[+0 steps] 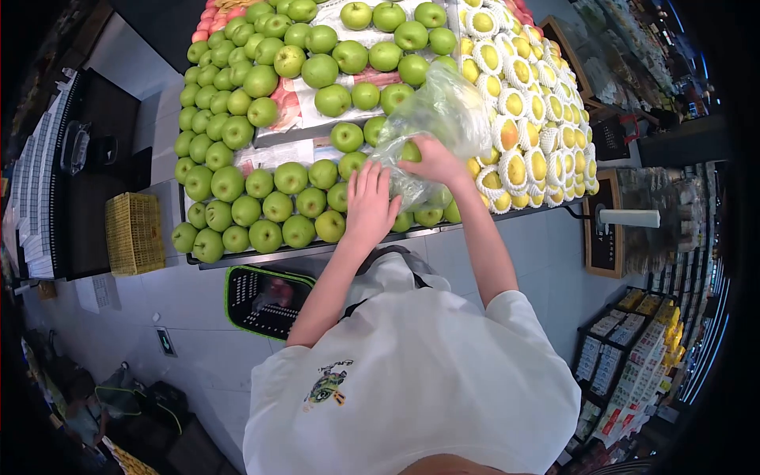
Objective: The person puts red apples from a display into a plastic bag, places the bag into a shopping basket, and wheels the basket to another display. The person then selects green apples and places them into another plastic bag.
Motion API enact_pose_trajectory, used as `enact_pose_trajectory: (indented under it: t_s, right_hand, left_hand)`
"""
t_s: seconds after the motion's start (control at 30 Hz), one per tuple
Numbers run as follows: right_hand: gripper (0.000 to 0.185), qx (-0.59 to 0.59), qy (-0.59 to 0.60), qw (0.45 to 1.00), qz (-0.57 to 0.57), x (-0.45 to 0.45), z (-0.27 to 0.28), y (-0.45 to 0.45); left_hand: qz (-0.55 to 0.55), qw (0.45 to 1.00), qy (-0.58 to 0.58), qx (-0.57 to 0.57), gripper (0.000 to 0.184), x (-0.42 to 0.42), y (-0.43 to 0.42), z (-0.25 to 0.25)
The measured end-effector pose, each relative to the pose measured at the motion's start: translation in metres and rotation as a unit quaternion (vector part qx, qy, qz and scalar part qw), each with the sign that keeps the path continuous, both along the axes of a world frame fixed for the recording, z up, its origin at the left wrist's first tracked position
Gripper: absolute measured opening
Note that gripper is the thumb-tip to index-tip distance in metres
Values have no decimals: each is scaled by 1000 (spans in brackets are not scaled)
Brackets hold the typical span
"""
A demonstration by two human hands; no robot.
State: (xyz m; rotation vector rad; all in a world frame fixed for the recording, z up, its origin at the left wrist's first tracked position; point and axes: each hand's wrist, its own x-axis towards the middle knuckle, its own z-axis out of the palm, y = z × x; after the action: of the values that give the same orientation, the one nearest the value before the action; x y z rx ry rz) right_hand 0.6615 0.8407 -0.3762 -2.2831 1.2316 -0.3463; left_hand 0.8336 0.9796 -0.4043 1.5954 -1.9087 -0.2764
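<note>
My right hand (431,161) is closed around a green apple (411,151), part of which shows past the fingers. A thin clear plastic bag (443,107) spreads around and above this hand. My left hand (370,204) is at the bag's near left edge, fingers stretched along it and thumb apart, with the plastic between; how firmly it grips is hard to see. Both hands are above the front rows of green apples (290,177) on the fruit stand. How much of the held apple is inside the bag cannot be made out.
Yellow fruit in white foam nets (518,169) is piled to the right. Newspaper (289,153) lines gaps between the apples. Below the stand's front edge, a black basket with a green rim (228,305) rests on the floor. A yellow woven basket (134,235) stands left.
</note>
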Motion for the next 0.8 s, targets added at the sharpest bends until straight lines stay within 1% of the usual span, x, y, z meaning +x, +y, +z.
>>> enact_pose_trajectory:
  t_s: [0.03, 0.1, 0.13, 0.2, 0.23, 0.3, 0.33, 0.4, 0.47, 0.53, 0.57, 0.6, 0.63, 0.67, 0.7, 0.73, 0.77, 0.8]
  right_hand:
    - [69, 3, 6, 1000, -3, 6, -6, 8]
    - [69, -44, 54, 992, -105, 16, -19, 18]
    - [69, -42, 61, 992, -106, 17, -17, 21]
    - [68, -19, 25, 994, -105, 19, -8, 22]
    - [68, -21, 30, 994, -104, 21, 0, 25]
    - [66, -5, -13, 995, -96, 20, 20, 36]
    - [66, -7, -8, 996, -90, 16, 29, 37]
    - [71, -1, -20, 999, 32, 7, 47, 42]
    - [71, 8, -38, 998, 57, 12, 81, 55]
    - [71, 20, -57, 995, 77, 9, 90, 71]
    - [68, 86, -182, 978, 58, 8, 88, 76]
    - [66, 150, -305, 940, 40, 8, 86, 80]
    - [66, 145, -308, 939, 39, 10, 81, 83]
    - [63, 289, -437, 852, -6, 13, 73, 88]
    - [61, 420, -546, 723, -49, 15, 64, 91]
    - [61, 419, -548, 722, -50, 15, 47, 94]
    - [64, 492, -620, 606, -74, 17, 30, 95]
    - [68, 556, -675, 476, -94, 20, 15, 96]
  left_hand:
    - [-2, 1000, 10, -2, 59, 1, 1, -2]
    - [-6, 1000, 19, -6, 59, 3, -1, -5]
    - [-7, 1000, 22, -10, 58, 3, 0, -7]
    - [-11, 999, 41, -11, 58, 7, 1, -9]
    - [-15, 998, 53, -16, 58, 9, -1, -9]
    - [-11, 998, 60, -16, 58, 13, -1, -10]
    - [-7, 998, 61, -15, 59, 14, -2, -11]
    - [8, 998, 58, -13, 59, 16, -3, -14]
    - [19, 998, 53, -14, 60, 18, -7, -17]
    - [34, 998, 57, -8, 61, 18, -7, -20]
    - [34, 998, 57, -8, 63, 17, -7, -21]
    - [33, 998, 55, -12, 63, 17, -8, -23]
    - [32, 997, 64, -10, 65, 17, -9, -23]
    - [31, 997, 72, -6, 66, 16, -8, -23]
    - [28, 997, 69, -7, 66, 16, -6, -24]
    - [28, 996, 86, -18, 68, 17, -5, -24]
    - [30, 994, 103, -29, 70, 18, -3, -22]
    - [32, 994, 100, -30, 70, 21, -1, -20]
